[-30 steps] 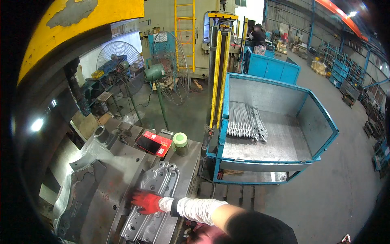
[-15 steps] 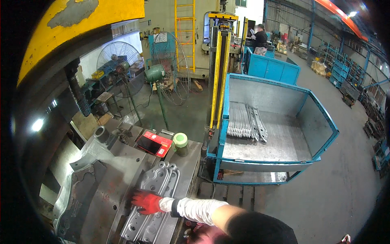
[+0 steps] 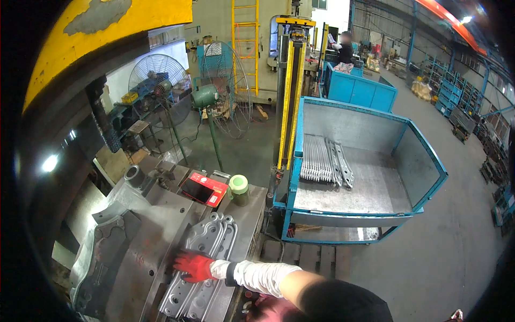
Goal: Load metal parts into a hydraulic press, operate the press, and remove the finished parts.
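My right hand, in a red glove, reaches in from the lower right and rests across grey stamped metal plates. Its fingers look apart and laid over the plates, not wrapped round one. The plates are long, with holes and raised ridges, and lie side by side or overlapping on a metal press bed. A white sleeve with a dark band covers the forearm. My left hand does not show. Left of the plates sits a large steel die with a curved, shaped edge.
A phone lies on a red box, beside a green-lidded jar. To the right, a blue-framed metal bin holds a row of similar plates. Yellow-edged posts stand between. Fans and another person are farther back.
My right hand stays on the plates with no clear movement. In the background, the other person's posture has shifted slightly.
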Motion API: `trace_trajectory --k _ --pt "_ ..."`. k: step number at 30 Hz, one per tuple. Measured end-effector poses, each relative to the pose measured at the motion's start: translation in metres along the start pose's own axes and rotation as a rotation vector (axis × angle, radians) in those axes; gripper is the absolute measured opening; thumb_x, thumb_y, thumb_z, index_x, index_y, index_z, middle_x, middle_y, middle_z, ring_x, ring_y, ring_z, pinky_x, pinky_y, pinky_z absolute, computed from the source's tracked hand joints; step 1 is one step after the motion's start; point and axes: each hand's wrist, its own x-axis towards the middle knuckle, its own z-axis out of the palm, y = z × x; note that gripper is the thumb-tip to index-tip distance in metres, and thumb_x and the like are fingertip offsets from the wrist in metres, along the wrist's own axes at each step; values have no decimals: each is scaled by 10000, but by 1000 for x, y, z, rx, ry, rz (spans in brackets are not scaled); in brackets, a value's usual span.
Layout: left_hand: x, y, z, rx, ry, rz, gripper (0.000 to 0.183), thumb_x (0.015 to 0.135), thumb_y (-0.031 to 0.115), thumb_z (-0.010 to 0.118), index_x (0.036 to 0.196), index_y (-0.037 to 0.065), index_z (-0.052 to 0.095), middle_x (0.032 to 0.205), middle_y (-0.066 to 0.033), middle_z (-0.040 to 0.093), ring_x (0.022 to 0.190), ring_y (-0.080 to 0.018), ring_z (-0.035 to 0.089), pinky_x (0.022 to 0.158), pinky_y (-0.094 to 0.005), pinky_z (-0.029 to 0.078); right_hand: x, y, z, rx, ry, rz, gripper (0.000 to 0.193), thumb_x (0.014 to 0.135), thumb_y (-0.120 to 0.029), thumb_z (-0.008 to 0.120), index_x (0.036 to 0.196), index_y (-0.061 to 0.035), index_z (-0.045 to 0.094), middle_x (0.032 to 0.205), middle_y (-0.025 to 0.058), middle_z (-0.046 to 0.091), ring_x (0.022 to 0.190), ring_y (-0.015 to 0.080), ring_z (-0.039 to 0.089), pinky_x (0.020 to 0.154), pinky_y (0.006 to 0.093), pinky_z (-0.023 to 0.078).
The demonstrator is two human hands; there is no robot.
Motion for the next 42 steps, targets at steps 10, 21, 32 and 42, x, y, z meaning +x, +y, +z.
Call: trace_trajectory --k 10,21,32,42 --pt "-4 -40 47 275 -26 -1 751 874 488 462 1417 -5 299 1444 -232 321 1315 -428 302 1100 -563 161 7 -4 -10 -13 -143 50 582 776 -303 639 1263 -22 492 1275 217 494 1260 391 400 1065 487 318" --pt "0 -12 15 619 -54 158 684 903 443 446 1398 -15 336 1443 -245 313 1289 -422 337 1078 -542 221 8 -7 -18 -35 -175 81 589 772 -314 645 1267 -31 497 1280 209 493 1265 386 397 1081 469 306" --pt "6 1 -10 791 -10 194 728 877 453 476 1412 -11 310 1420 -252 346 1267 -420 368 1083 -526 215 9 -3 -9 -5 -134 38 554 758 -293 645 1218 -13 516 1260 208 499 1246 394 410 1068 480 319" --pt "-2 -13 13 560 88 182 776 842 458 506 1424 -6 288 1398 -249 386 1244 -424 400 1095 -523 191 5 -5 -11 -25 -62 13 578 744 -291 656 1233 -18 515 1259 207 502 1239 385 424 1062 474 332"
